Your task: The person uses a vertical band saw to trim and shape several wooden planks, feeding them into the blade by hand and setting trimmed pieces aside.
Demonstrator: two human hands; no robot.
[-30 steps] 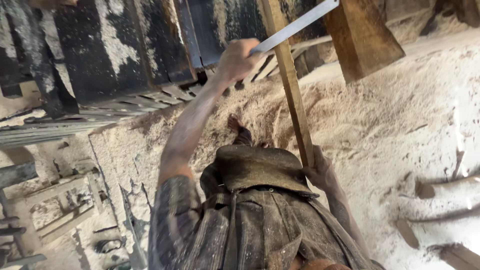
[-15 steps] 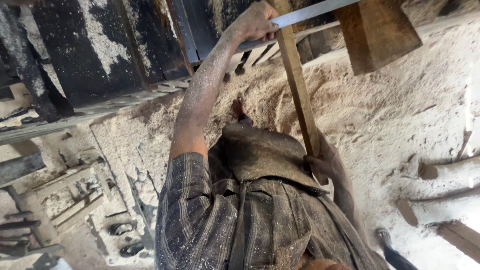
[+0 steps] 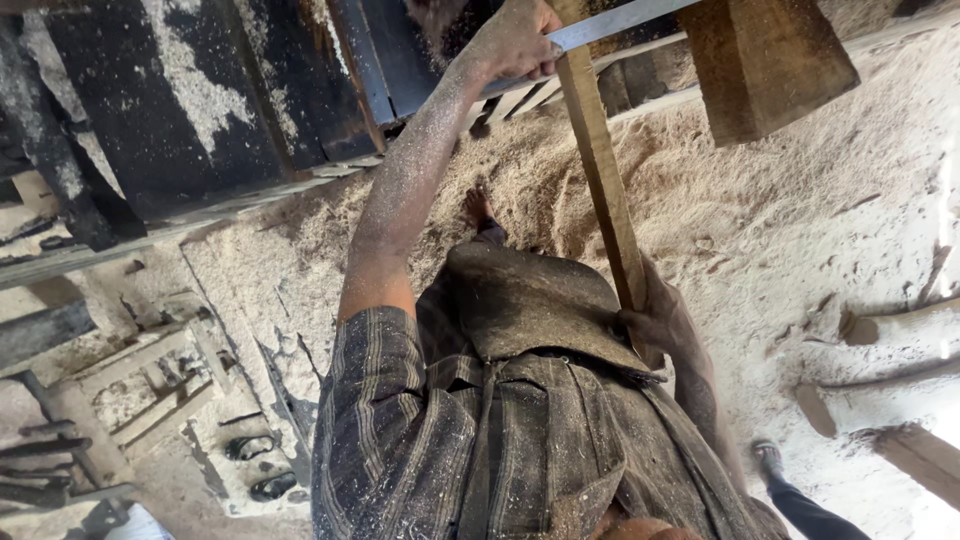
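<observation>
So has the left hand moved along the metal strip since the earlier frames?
Cannot tell: the left hand grips the metal strip beside the wooden slat throughout; the camera shifts.

One head camera looks steeply down, close above the hands.

Pale tan sawdust (image 3: 800,220) blankets the ground beneath a black, white-flecked machine frame (image 3: 190,110); a brown wooden slat (image 3: 603,170), grey metal strip (image 3: 620,20), and dust-speckled grey striped shirt (image 3: 480,440) complete the scene.

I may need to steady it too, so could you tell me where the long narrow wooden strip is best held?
Grip the long narrow wooden strip at its bare middle from the side: the right hand holds its low end, the left hand its top.
</observation>
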